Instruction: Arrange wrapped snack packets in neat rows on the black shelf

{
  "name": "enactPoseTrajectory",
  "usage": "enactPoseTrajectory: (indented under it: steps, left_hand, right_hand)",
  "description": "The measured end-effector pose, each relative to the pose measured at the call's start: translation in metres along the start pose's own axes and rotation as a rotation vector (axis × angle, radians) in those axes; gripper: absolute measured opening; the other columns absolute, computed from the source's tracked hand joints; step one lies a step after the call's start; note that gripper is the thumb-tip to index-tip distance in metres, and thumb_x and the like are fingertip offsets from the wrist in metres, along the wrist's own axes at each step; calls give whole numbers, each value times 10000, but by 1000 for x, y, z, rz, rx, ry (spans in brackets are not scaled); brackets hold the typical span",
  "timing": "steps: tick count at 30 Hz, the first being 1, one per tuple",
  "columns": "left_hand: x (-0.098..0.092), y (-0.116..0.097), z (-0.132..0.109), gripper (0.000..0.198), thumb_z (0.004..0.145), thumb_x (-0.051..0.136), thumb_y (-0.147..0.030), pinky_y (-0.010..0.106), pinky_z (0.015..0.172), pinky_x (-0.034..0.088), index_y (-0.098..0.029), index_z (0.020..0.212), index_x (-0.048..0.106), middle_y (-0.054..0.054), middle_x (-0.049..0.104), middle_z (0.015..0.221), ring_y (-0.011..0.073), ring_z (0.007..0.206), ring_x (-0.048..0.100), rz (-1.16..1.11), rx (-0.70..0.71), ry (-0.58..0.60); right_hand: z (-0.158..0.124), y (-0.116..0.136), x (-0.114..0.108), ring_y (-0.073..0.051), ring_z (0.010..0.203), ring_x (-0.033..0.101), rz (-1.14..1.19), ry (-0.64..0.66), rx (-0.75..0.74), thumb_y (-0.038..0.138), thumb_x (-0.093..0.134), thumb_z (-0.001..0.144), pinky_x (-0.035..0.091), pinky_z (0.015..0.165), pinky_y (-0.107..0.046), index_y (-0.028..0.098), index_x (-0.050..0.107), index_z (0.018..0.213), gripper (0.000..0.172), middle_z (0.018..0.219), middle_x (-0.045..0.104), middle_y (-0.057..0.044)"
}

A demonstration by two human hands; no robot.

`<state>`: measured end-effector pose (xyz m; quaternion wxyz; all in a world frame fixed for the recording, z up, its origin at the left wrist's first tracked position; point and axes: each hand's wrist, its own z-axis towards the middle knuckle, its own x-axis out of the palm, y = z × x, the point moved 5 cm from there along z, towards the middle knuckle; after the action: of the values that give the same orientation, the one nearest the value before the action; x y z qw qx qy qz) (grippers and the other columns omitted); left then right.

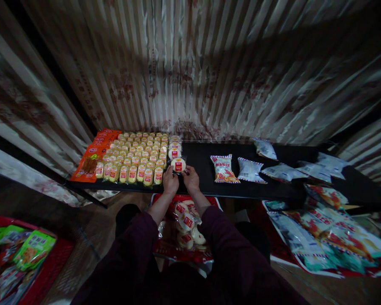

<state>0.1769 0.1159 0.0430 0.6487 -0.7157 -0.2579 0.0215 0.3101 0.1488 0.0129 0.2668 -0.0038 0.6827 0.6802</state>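
Between my two hands is a round white packaged cake (pixel 178 164) in clear wrap with a red label. My left hand (pixel 171 181) pinches its near left edge, and my right hand (pixel 191 178) pinches the near right edge. It sits at the front of a short column of similar round cakes (pixel 175 146) on the black shelf (pixel 197 154). Left of it stand rows of small yellow wrapped cakes (pixel 136 159). Below my forearms, a red basket (pixel 155 249) holds several more round packaged cakes (pixel 186 221).
Orange snack packets (pixel 90 156) lie at the shelf's left end. Blue-and-white snack bags (pixel 224 168) lie along its right half. A container of larger bags (pixel 328 233) is at lower right, a red basket (pixel 59 250) of packets at lower left. Striped curtain (pixel 184 63) hangs behind.
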Motion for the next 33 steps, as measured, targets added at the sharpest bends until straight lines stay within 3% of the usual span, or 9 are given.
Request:
enactPoseTrajectory:
  steps: [9, 15, 19, 33]
  left_hand:
    - [12, -3, 1, 348, 628, 588, 61, 288, 1186, 146, -194, 838, 700, 86, 514, 1385, 239, 1408, 301, 53, 74, 2]
    - [18, -7, 8, 471, 776, 493, -56, 359, 1178, 236, -130, 1231, 593, 119, 432, 1465, 236, 1397, 330, 672, 225, 59]
    - [22, -4, 13, 487, 814, 456, -90, 369, 1175, 255, -90, 1292, 550, 150, 387, 1490, 255, 1405, 317, 887, 315, 88]
    - [29, 0, 21, 465, 836, 426, -139, 416, 1184, 248, -54, 1274, 555, 177, 349, 1506, 286, 1427, 262, 958, 419, 82]
  right_hand:
    - [11, 1, 7, -180, 843, 684, 71, 13, -2, 109, 595, 682, 528, 826, -343, 199, 589, 986, 317, 872, 712, -34]
    - [17, 5, 12, -155, 821, 675, 17, 40, -24, 106, 569, 701, 522, 808, -294, 207, 586, 1014, 329, 873, 704, -17]
    - [20, 7, 14, -157, 834, 663, -41, 28, -59, 110, 561, 700, 516, 815, -290, 214, 592, 1011, 329, 895, 691, -15]
    - [28, 10, 18, -170, 810, 610, -251, -2, -142, 94, 572, 702, 492, 775, -286, 178, 606, 1056, 365, 894, 644, -49]
